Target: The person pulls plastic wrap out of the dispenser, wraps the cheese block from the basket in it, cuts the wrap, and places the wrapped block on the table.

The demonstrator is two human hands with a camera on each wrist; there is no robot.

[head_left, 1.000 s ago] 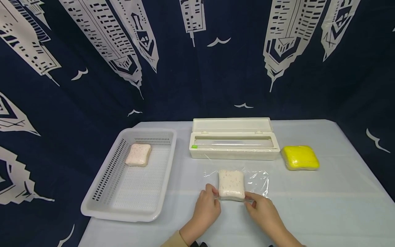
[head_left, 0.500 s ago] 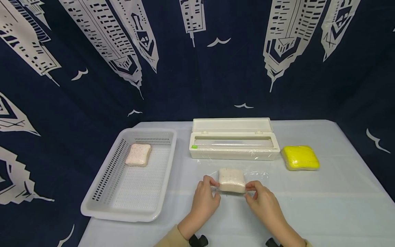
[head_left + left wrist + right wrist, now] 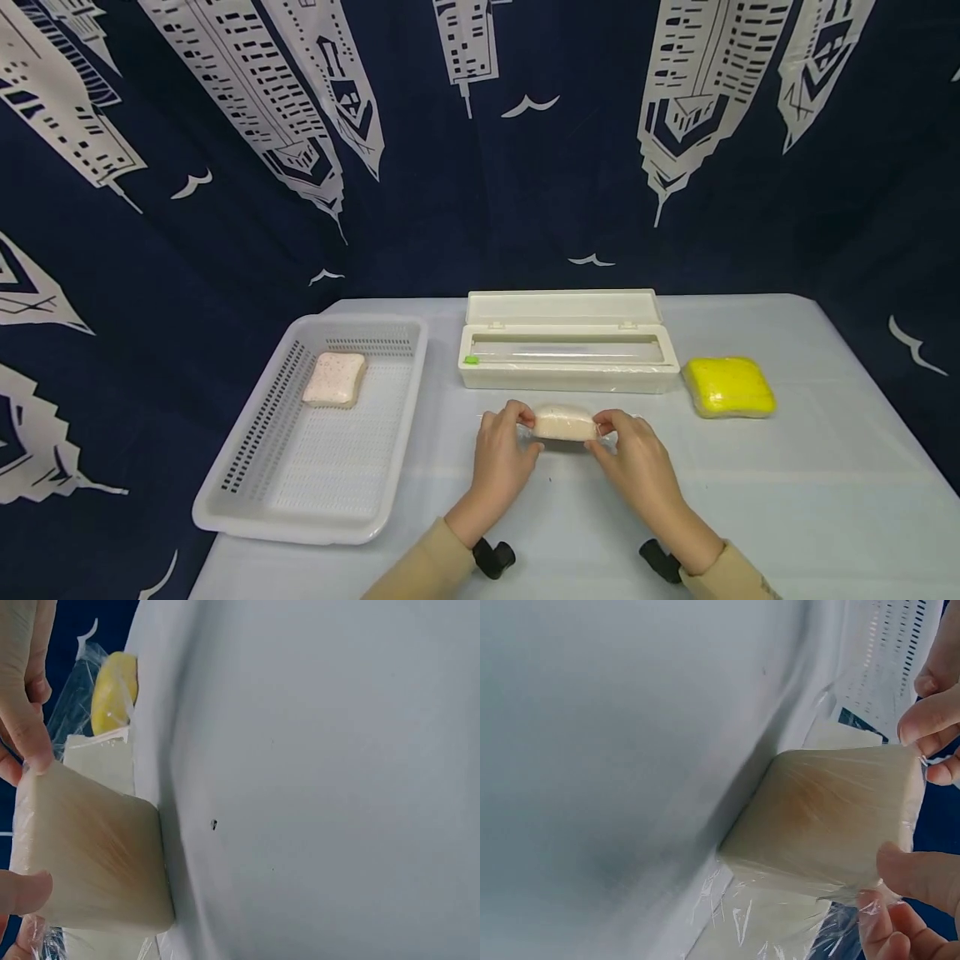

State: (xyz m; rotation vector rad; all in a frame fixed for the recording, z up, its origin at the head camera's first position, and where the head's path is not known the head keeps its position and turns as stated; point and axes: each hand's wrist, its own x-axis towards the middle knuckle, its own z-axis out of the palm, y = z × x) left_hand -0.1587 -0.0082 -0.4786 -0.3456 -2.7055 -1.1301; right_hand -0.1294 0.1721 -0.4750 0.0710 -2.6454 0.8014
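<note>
Both hands hold a cream, speckled square block (image 3: 565,423), bread-like in look, tilted up on its far edge in front of the wrap dispenser. Its underside shows a brownish patch in the left wrist view (image 3: 105,855) and lies under clear plastic film (image 3: 780,874) in the right wrist view. My left hand (image 3: 504,457) pinches the block's left near corner between thumb and fingers. At the right near corner my right hand (image 3: 636,467) pinches it the same way, with film bunched by the fingertips.
A cream wrap dispenser (image 3: 570,379) stands behind with its lid up and a film roll inside. A wrapped yellow block (image 3: 729,387) lies to its right. On the left, a white perforated basket (image 3: 390,467) holds a similar pinkish-cream block (image 3: 335,380).
The block's near edge has been lifted and tipped away from the person, from lying flat on the film to standing steeply. Both hands have moved forward with it.
</note>
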